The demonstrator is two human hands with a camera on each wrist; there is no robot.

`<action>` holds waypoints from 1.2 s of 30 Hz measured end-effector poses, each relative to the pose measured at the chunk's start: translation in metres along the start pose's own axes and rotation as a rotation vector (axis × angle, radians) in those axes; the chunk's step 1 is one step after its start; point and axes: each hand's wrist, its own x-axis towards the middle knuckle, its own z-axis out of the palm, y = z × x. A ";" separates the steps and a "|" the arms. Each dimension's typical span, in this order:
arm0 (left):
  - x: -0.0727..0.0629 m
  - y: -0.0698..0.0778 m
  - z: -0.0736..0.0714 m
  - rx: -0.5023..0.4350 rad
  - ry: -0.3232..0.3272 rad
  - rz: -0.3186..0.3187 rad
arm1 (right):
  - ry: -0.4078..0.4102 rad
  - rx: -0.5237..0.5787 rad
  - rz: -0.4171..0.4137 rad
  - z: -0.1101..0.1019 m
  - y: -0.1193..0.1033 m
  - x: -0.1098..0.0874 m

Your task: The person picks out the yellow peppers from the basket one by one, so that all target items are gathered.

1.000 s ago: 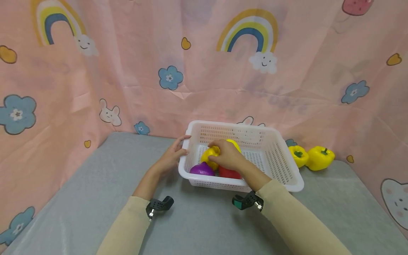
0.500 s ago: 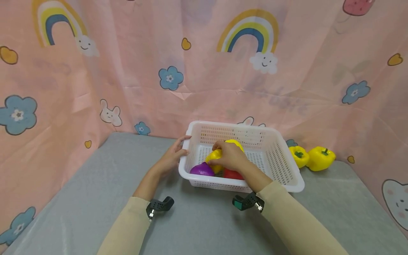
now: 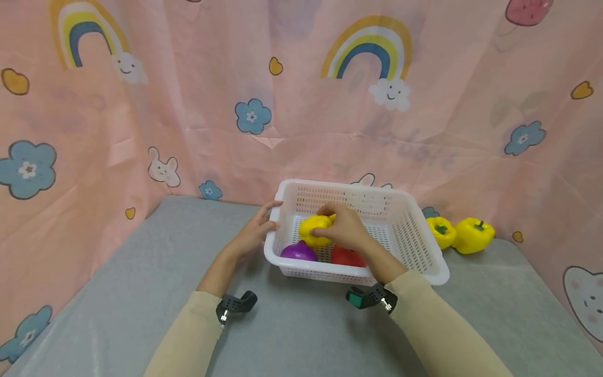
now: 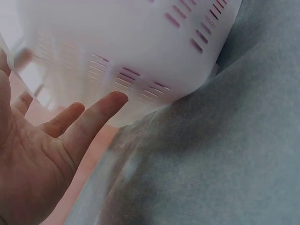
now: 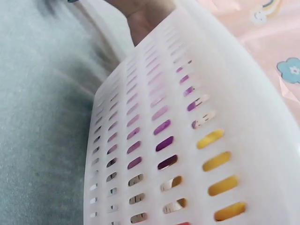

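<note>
In the head view my right hand (image 3: 346,226) reaches into a white plastic basket (image 3: 400,264), its thumb and fingers gripping a yellow bell pepper (image 3: 311,230). A purple toy onion (image 3: 299,251) lies at the basket's front left, and a round red toy vegetable (image 3: 347,256) sits under the right wrist, partly covered. My left hand (image 3: 256,228) rests against the basket's left end with fingers extended. In the left wrist view the straight thumb and fingers of that left hand (image 4: 42,145) lie along the outer wall of the basket (image 4: 93,28).
Two more yellow bell peppers, one (image 3: 441,231) close beside the basket and another (image 3: 473,235) to its right, stand on the grey-covered table (image 3: 301,324). A pink patterned curtain (image 3: 202,73) hangs right behind the table. Black wrist cameras (image 3: 236,303) sit on both forearms.
The gripped yellow bell pepper has been turned and shifted away from the basket's front side, next to the onion. My right hand has moved slightly right and back. The left hand has stayed put.
</note>
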 end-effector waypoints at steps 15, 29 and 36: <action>0.002 -0.001 0.001 0.023 0.005 -0.004 | -0.080 0.107 0.035 -0.005 -0.001 -0.001; 0.000 0.000 0.001 0.021 0.008 -0.004 | -0.165 0.072 0.020 -0.003 -0.003 -0.002; -0.001 0.001 0.001 0.023 0.013 -0.007 | -0.136 0.081 -0.004 -0.002 -0.003 -0.003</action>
